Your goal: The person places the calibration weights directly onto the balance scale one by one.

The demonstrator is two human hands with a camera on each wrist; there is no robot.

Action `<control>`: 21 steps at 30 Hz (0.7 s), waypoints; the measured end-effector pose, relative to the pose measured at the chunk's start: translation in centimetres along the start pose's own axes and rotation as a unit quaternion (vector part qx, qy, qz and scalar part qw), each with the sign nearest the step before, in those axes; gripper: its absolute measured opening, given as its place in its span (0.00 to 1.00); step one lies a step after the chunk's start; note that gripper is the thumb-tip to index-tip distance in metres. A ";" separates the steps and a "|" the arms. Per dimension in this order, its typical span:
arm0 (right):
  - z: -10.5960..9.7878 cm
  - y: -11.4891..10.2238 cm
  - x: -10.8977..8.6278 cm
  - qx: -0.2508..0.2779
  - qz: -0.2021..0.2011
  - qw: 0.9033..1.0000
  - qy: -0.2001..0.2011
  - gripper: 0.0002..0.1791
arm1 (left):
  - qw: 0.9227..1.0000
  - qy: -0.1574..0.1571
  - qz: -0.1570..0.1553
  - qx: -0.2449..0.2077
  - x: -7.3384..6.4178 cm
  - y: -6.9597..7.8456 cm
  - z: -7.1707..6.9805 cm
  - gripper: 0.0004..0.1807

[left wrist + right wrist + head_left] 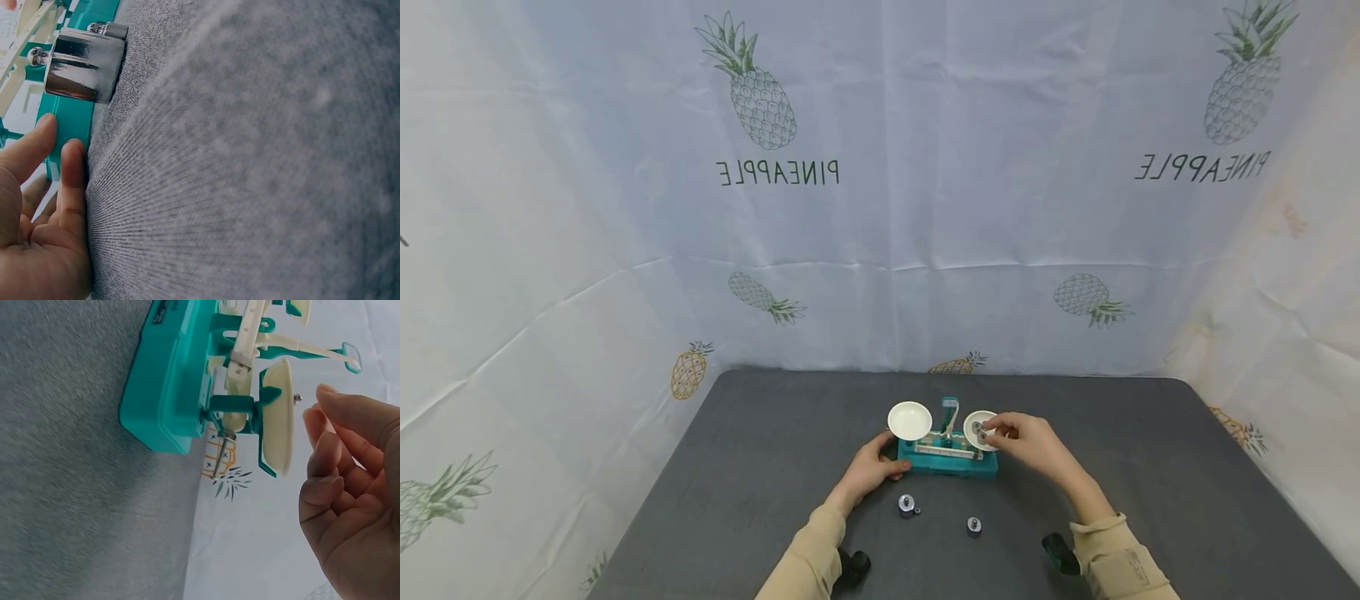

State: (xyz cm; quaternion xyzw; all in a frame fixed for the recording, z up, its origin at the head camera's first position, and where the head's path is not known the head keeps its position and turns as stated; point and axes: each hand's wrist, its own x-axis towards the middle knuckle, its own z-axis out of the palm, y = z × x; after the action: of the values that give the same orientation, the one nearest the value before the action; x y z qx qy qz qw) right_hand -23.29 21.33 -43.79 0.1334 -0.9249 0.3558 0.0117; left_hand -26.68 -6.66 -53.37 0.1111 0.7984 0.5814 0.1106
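Note:
A teal balance scale with two cream pans stands on the dark table. My left hand grips the left end of its base, thumb at the front and fingers farther back. Over the right pan is my right hand, its fingers loosely bent and a short way off the pan in the right wrist view. Small metal weights lie in that pan; one knob shows above its rim. The left pan holds nothing visible.
In front of the scale, a large metal weight stands with a tiny weight beside it. Another weight stands farther right. A pineapple-print cloth hangs behind the table.

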 end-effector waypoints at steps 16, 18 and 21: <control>1.6 0.5 -2.4 0.059 -0.062 0.996 0.009 0.14 | 1.000 0.000 0.005 0.000 0.1 -0.1 0.0 0.35; 2.0 0.7 -2.8 0.067 -0.069 0.995 0.008 0.14 | 1.000 0.000 0.004 0.001 0.1 -0.1 -0.1 0.35; 2.5 0.9 -3.1 0.073 -0.083 0.994 -0.001 0.15 | 1.000 0.000 0.001 0.004 0.1 -0.1 0.0 0.35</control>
State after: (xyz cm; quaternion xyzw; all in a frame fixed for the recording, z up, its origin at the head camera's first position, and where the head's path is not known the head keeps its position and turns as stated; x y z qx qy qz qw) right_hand -20.31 21.06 -46.59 0.2104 -0.8821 0.4203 0.0309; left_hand -26.75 -6.69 -53.43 0.1122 0.8003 0.5786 0.1100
